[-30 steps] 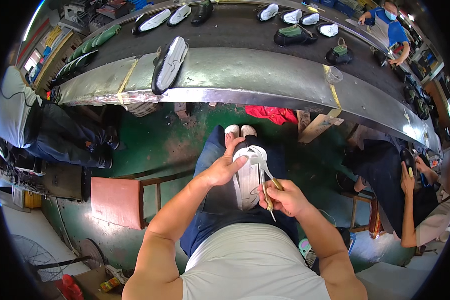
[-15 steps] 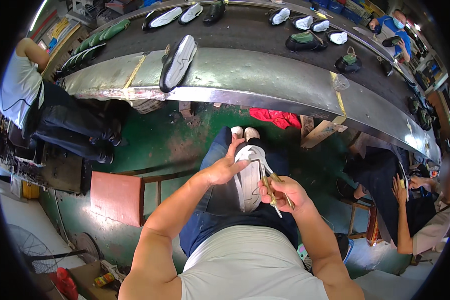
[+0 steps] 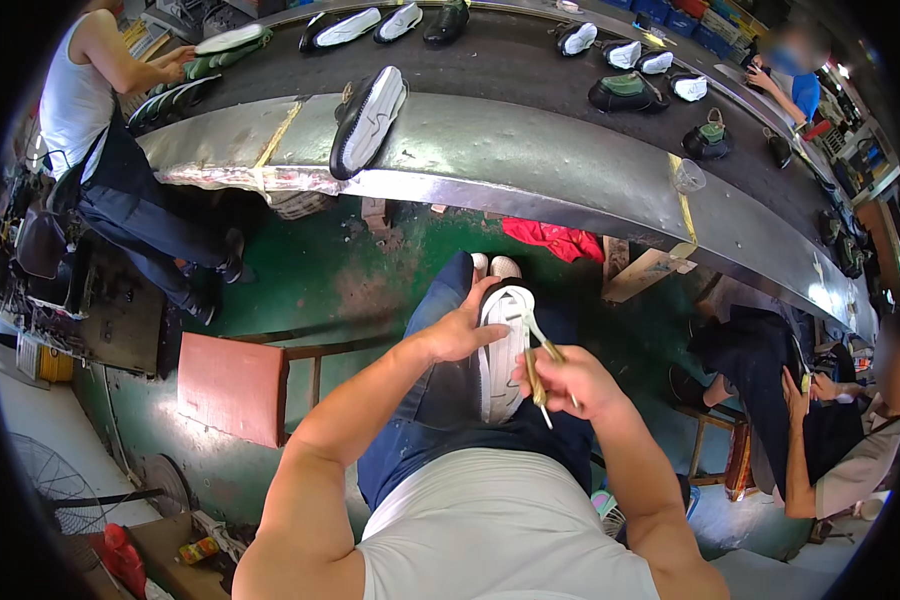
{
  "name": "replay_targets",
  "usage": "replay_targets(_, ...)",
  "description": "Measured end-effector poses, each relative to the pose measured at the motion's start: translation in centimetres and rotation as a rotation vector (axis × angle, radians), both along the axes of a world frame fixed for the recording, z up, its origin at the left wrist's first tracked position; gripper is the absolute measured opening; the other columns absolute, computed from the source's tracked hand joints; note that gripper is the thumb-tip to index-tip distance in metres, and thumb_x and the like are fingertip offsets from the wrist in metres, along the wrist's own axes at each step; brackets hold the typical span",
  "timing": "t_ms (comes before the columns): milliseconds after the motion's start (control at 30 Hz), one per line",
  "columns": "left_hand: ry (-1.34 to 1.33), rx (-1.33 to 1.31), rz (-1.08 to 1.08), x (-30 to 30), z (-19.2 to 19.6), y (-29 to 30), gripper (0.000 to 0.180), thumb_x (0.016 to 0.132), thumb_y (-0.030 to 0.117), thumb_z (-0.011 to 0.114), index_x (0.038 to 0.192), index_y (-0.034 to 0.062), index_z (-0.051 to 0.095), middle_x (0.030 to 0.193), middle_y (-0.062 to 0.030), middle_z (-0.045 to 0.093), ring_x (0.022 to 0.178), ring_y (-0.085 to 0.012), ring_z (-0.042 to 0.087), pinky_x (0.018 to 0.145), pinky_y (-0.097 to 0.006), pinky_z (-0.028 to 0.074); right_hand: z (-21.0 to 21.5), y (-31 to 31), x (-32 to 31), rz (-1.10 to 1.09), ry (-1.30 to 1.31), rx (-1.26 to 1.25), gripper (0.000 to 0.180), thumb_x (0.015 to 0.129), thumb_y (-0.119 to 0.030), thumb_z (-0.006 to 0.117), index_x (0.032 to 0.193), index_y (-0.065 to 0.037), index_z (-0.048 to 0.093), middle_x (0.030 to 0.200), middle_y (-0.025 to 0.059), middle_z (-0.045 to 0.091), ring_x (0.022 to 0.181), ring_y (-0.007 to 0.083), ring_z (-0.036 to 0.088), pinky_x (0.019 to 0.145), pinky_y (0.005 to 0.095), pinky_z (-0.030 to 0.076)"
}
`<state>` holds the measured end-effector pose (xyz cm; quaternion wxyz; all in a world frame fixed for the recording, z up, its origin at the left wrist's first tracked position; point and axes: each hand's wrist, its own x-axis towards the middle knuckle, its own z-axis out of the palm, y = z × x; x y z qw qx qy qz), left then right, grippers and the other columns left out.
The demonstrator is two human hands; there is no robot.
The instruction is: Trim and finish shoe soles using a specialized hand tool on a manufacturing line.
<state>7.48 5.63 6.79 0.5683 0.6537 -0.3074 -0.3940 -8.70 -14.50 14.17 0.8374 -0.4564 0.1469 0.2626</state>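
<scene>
Slippage looked like the main risk: the white low-top shoe with a dark sole edge (image 3: 500, 350) lay sole-side up across the person's lap, pinned only by the left hand (image 3: 462, 333) curled over its toe end, so a hard pull from the slim wooden-handled tool with a metal tip (image 3: 536, 350) could have twisted the shoe loose or sent the tip skidding toward the left fingers (image 3: 490, 298), which sat just beside the working spot. Right hand (image 3: 567, 382) was closed around the tool's handle, fist tight, tip pointing up and away from the body onto the shoe near the toe; whether the tip hooked anything was too small to tell. Left forearm came in from lower left, elbow bent, wrist cocked inward; right forearm came up from lower right, wrist bent toward the shoe. Hands were close together, both clamped, one on shoe, one on tool. Well beyond both hands ran a grey metal conveyor bench (image 3: 530, 160) carrying a black-and-white sneaker (image 3: 368, 120). Left of the left arm stood a red-seated wooden stool (image 3: 232, 388).
</scene>
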Motion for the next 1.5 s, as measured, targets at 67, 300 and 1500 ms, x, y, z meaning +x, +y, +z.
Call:
replay_targets(67,0.013,-0.015,0.025,0.2,-1.1,0.4,0.08,0.097,0.027,0.065,0.158,0.0093,0.016,0.165,-0.0274,-0.011,0.155,-0.0341,0.007,0.122,-0.038,0.019,0.6,1.0,-0.4,0.013,-0.041,-0.17,0.029,0.102,-0.02,0.054,0.121,0.001,0.059,0.096,0.0097,0.067,0.079,0.0136,0.066,0.051,0.0218,0.046)
replay_targets(300,0.037,-0.035,0.204,-0.8,-0.4,0.0,0.062,0.101,0.028,0.06,0.154,0.0103,0.032,0.151,-0.0197,0.043,0.139,-0.0263,0.042,0.114,-0.036,0.034,-0.8,0.3,1.0,0.134,-0.055,-0.457,0.022,0.101,-0.016,0.053,0.113,-0.001,0.062,0.097,0.0052,0.07,0.082,0.0152,0.066,0.068,0.0299,0.053)
replay_targets(1500,-1.032,-0.381,0.209,-12.6,3.5,2.6,0.081,0.06,0.016,0.092,0.129,-0.005,0.055,0.136,-0.0241,0.053,0.123,-0.0426,0.056,0.102,-0.052,0.048,-1.6,3.1,-4.0,-0.431,-1.198,-0.971,0.026,0.086,0.005,0.07,0.106,-0.001,0.055,0.098,0.012,0.065,0.091,0.0306,0.065,0.084,0.0396,0.053)
